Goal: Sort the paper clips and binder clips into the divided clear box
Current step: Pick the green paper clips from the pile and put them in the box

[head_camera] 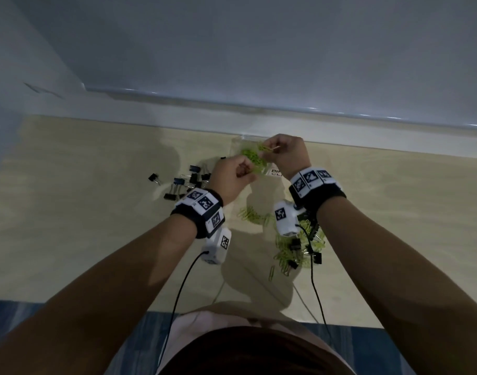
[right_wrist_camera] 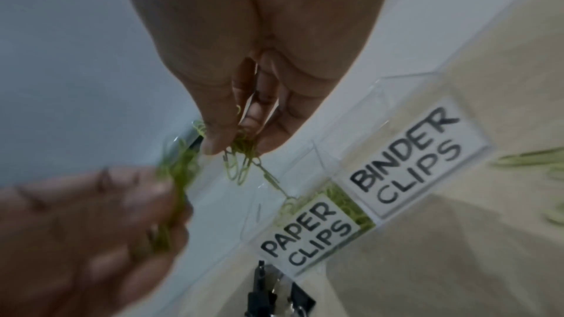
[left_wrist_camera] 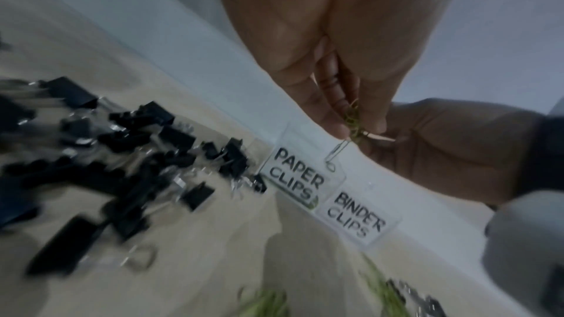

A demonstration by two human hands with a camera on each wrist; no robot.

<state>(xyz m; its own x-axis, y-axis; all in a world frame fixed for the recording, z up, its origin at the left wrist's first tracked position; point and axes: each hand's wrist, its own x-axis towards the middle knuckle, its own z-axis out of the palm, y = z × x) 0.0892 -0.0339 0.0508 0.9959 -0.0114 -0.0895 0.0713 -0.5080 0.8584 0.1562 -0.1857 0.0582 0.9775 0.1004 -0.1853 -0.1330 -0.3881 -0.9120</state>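
A clear divided box (head_camera: 238, 143) stands at the far edge of the table, labelled PAPER CLIPS (right_wrist_camera: 306, 235) and BINDER CLIPS (right_wrist_camera: 406, 162). Green paper clips (head_camera: 252, 155) lie in its paper clip side. Both hands hover over it. My left hand (head_camera: 236, 175) pinches a bunch of green paper clips (left_wrist_camera: 351, 117). My right hand (head_camera: 282, 152) pinches another tangle of green clips (right_wrist_camera: 241, 153), with a chain of them dangling toward the box. Black binder clips (head_camera: 188, 182) lie scattered left of the box.
A mixed heap of green paper clips and black binder clips (head_camera: 299, 247) lies on the tan table (head_camera: 96, 212) under my right wrist. A smaller green pile (head_camera: 252, 215) sits between my arms. A white wall ledge (head_camera: 259, 117) runs behind the box.
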